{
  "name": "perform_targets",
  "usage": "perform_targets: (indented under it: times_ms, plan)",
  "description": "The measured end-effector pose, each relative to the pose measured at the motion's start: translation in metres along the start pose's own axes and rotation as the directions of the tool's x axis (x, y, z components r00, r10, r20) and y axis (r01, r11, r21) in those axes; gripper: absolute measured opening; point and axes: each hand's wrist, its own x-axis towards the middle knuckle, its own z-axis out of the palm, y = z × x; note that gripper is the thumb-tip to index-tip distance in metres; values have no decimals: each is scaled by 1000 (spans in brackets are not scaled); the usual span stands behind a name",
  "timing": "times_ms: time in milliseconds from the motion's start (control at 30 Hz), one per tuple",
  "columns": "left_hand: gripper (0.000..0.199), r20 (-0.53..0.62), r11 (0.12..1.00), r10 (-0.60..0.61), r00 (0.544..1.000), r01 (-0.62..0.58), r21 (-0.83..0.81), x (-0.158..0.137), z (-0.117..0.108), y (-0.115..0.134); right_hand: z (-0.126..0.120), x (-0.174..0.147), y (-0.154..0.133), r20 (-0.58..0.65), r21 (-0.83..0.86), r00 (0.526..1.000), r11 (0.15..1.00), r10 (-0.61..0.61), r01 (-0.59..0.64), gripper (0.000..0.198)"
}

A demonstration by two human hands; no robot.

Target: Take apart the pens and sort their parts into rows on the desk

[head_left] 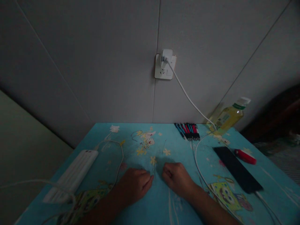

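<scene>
My left hand (137, 182) rests on the blue patterned tablecloth (131, 212) with its fingers curled in and the thumb toward the middle. Across a small gap, my right hand (177, 178) lies on its side, closed in a loose fist. I see nothing sticking out of either hand, though the palms are hidden. A white cable (122, 156) runs just left of my left hand. To the right of my right forearm, another white cable (199, 168) curves down the table. A dark phone (237, 168) lies beyond it with a cord at its lower end.
A white power strip (72, 175) lies at the left. Several pens (187, 131) lie in a row at the back, near a bottle (228, 117) of yellow liquid. A red oblong object (245, 156) lies beside the phone. A white charger (166, 57) sits in the wall socket (161, 75).
</scene>
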Motion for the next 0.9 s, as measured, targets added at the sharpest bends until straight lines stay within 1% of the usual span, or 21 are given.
perform_targets:
  times_ms: [200,400,467,533,600,633,700,800,900]
  plan:
    - [32,21,1000,2,1000,-1,-8,-1,3,-2,-1,0,1,2,-5,1000,1000,-7,7,24]
    - [32,18,1000,7,1000,-6,-17,-2,3,0,0,-1,0,15,-17,1000,1000,-14,14,22]
    - [31,13,1000,6,1000,-6,-13,-1,2,1,-1,-1,-3,19,-38,1000,999,-19,20,21]
    - [31,19,1000,6,1000,-6,-13,-1,1,1,-4,1,-3,38,-99,999,995,-1,5,19]
    - [31,27,1000,6,1000,-6,-13,-1,1,1,-9,5,2,20,-218,996,973,81,-75,17]
    - [31,27,1000,7,1000,-7,-11,-1,2,0,-13,8,7,-13,-281,990,950,139,-137,16]
    - [31,20,1000,16,1000,-16,-7,-2,3,-1,-24,15,23,-118,-370,962,888,247,-273,16]
    - [32,17,999,31,999,-31,-9,-2,6,-1,-45,19,51,-272,-427,887,779,373,-459,24]
    - [31,3,999,26,1000,-26,-18,-3,7,-1,-64,17,74,-387,-452,808,672,444,-586,29]
